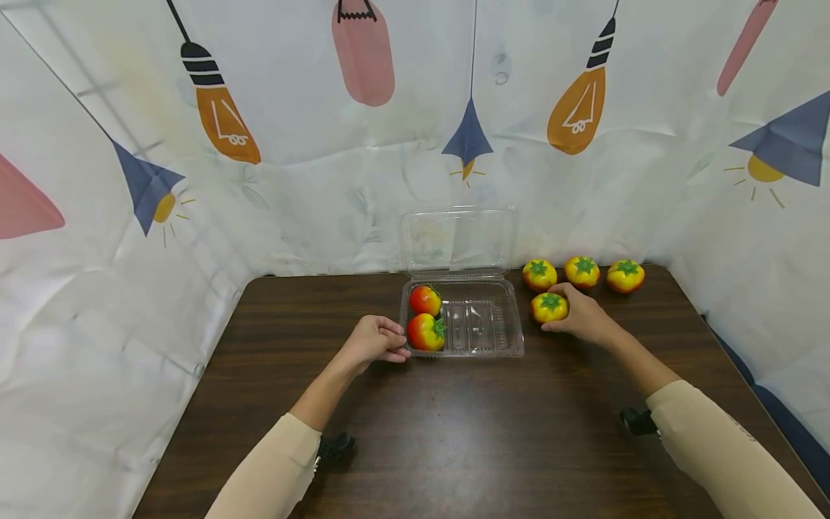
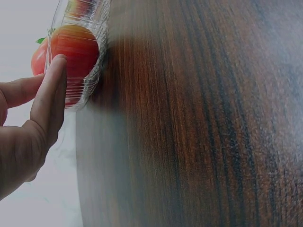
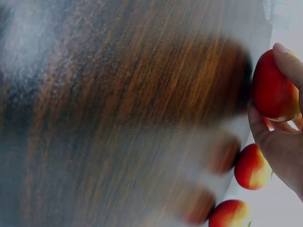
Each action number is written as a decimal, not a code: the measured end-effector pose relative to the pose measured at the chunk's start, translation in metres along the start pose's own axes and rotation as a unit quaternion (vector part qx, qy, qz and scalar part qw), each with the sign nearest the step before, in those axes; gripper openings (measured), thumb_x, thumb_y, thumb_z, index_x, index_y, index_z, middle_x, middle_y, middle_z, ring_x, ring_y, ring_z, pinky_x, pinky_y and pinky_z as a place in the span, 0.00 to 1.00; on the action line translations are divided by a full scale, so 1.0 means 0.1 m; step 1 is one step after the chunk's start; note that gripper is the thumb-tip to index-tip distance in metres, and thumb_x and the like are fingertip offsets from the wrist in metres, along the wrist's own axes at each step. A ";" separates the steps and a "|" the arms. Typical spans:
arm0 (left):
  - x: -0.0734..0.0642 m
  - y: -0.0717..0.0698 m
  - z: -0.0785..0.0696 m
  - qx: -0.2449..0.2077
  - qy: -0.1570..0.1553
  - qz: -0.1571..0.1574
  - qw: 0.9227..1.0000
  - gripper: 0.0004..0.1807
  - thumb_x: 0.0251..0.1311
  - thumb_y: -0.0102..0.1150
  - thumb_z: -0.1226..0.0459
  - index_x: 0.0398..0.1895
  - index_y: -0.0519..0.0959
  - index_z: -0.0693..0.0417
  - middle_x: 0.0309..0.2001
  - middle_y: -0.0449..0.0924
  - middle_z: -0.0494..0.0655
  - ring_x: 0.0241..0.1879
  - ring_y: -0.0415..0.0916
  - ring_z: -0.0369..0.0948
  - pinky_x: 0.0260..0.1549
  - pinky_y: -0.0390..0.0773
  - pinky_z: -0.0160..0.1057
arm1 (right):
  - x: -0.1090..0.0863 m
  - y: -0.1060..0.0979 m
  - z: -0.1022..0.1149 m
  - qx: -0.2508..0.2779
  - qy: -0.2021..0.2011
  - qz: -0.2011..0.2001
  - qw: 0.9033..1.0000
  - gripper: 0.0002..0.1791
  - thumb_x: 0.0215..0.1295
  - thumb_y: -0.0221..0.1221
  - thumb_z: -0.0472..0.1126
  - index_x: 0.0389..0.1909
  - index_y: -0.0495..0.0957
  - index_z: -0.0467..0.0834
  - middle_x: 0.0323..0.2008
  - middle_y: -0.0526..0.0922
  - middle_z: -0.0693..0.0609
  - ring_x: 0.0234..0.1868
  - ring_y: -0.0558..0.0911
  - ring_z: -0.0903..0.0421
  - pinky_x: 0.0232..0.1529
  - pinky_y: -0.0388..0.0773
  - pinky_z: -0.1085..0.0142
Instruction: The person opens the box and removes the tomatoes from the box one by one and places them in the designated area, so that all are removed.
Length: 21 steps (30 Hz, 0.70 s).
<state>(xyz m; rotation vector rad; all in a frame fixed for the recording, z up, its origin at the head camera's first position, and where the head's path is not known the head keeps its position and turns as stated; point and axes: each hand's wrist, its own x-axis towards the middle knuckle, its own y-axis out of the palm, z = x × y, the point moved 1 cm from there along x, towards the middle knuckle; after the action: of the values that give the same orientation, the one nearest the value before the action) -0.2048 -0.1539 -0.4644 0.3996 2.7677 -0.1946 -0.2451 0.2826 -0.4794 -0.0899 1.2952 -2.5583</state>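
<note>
A clear plastic clamshell box (image 1: pixel 480 353) lies on the table with its lid (image 1: pixel 457 241) raised behind it. Two red-and-yellow tomatoes sit in its left part, a rear tomato (image 1: pixel 424 299) and a front tomato (image 1: pixel 424 333). My left hand (image 1: pixel 375 340) pinches the box's left front edge between thumb and fingers; in the left wrist view a fingertip (image 2: pixel 59 59) lies against the clear wall. To the right of the box, my right hand (image 1: pixel 583 316) grips another tomato (image 1: pixel 548 308) from its right side, green leaf top upward. Its red underside (image 3: pixel 273 87) faces the right wrist camera.
Behind the right hand stand three more tomatoes in a row: a left one (image 1: pixel 540 274), a middle one (image 1: pixel 581 272) and a right one (image 1: pixel 625 276). The dark wood table (image 1: pixel 454 432) ends at a white printed curtain (image 1: pixel 311 202) at the back.
</note>
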 end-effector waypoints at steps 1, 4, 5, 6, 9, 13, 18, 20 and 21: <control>0.00 0.00 0.00 0.001 0.001 0.001 1.000 0.12 0.68 0.59 0.76 0.50 0.72 0.76 0.36 0.84 0.62 0.33 0.89 0.50 0.36 0.91 0.47 | 0.00 0.01 0.00 -0.001 0.001 0.001 1.000 0.46 0.62 0.73 0.50 0.72 0.60 0.34 0.69 0.68 0.30 0.65 0.73 0.32 0.65 0.72 0.35; 0.00 0.01 0.00 0.004 0.002 0.002 1.000 0.12 0.68 0.60 0.76 0.50 0.72 0.76 0.36 0.84 0.62 0.33 0.90 0.50 0.36 0.91 0.47 | 0.00 0.02 -0.01 -0.004 0.003 0.000 1.000 0.46 0.62 0.73 0.51 0.72 0.61 0.34 0.70 0.68 0.30 0.66 0.73 0.31 0.65 0.72 0.35; 0.00 0.01 0.00 0.005 0.002 0.002 1.000 0.12 0.68 0.60 0.76 0.50 0.72 0.76 0.36 0.84 0.62 0.33 0.90 0.50 0.36 0.91 0.47 | 0.00 0.03 -0.02 -0.005 0.004 -0.002 1.000 0.46 0.62 0.73 0.51 0.71 0.61 0.34 0.70 0.68 0.30 0.66 0.73 0.31 0.66 0.72 0.35; 0.00 0.01 -0.01 0.006 0.003 0.003 1.000 0.12 0.68 0.60 0.76 0.50 0.72 0.76 0.36 0.84 0.62 0.33 0.90 0.50 0.36 0.91 0.47 | 0.00 0.03 -0.02 -0.005 0.004 -0.004 1.000 0.46 0.62 0.73 0.51 0.71 0.61 0.34 0.70 0.68 0.30 0.66 0.73 0.31 0.66 0.72 0.35; 0.00 0.01 -0.01 0.004 0.001 0.002 1.000 0.12 0.68 0.60 0.76 0.50 0.72 0.76 0.36 0.84 0.62 0.33 0.89 0.50 0.36 0.91 0.47 | 0.01 0.04 -0.01 -0.001 0.007 -0.008 1.000 0.46 0.62 0.73 0.51 0.71 0.61 0.34 0.69 0.68 0.30 0.65 0.73 0.32 0.65 0.73 0.35; 0.00 0.00 -0.02 0.002 -0.003 0.000 1.000 0.12 0.68 0.60 0.76 0.50 0.72 0.76 0.36 0.84 0.62 0.32 0.89 0.49 0.37 0.91 0.47 | 0.00 0.06 -0.02 0.009 0.020 -0.007 1.000 0.47 0.63 0.73 0.53 0.72 0.60 0.34 0.69 0.68 0.30 0.65 0.74 0.32 0.65 0.73 0.35; 0.00 0.00 -0.02 0.003 -0.004 -0.001 1.000 0.13 0.68 0.60 0.76 0.50 0.72 0.76 0.36 0.84 0.63 0.31 0.89 0.48 0.37 0.91 0.47 | 0.00 0.09 -0.03 0.017 0.031 -0.010 0.999 0.49 0.63 0.71 0.57 0.73 0.59 0.34 0.69 0.69 0.29 0.65 0.73 0.31 0.65 0.72 0.34; 0.00 0.00 -0.02 0.003 -0.003 0.000 1.000 0.13 0.68 0.60 0.76 0.51 0.72 0.76 0.36 0.85 0.63 0.31 0.89 0.48 0.37 0.91 0.48 | -0.01 0.09 -0.03 0.020 0.035 -0.011 0.999 0.49 0.63 0.71 0.57 0.73 0.58 0.35 0.69 0.69 0.29 0.65 0.73 0.31 0.66 0.72 0.34; 0.00 0.00 -0.02 0.003 -0.003 0.001 1.000 0.13 0.68 0.60 0.76 0.51 0.72 0.76 0.36 0.85 0.63 0.31 0.89 0.48 0.37 0.91 0.48 | -0.01 0.09 -0.04 0.021 0.037 -0.012 0.999 0.49 0.63 0.71 0.57 0.73 0.58 0.35 0.69 0.69 0.29 0.66 0.73 0.31 0.66 0.72 0.33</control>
<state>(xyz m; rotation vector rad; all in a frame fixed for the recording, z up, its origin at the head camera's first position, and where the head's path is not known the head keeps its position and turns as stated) -0.2053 -0.1537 -0.4630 0.4017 2.7622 -0.2040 -0.2432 0.2806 -0.4886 -0.0030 1.2729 -2.6296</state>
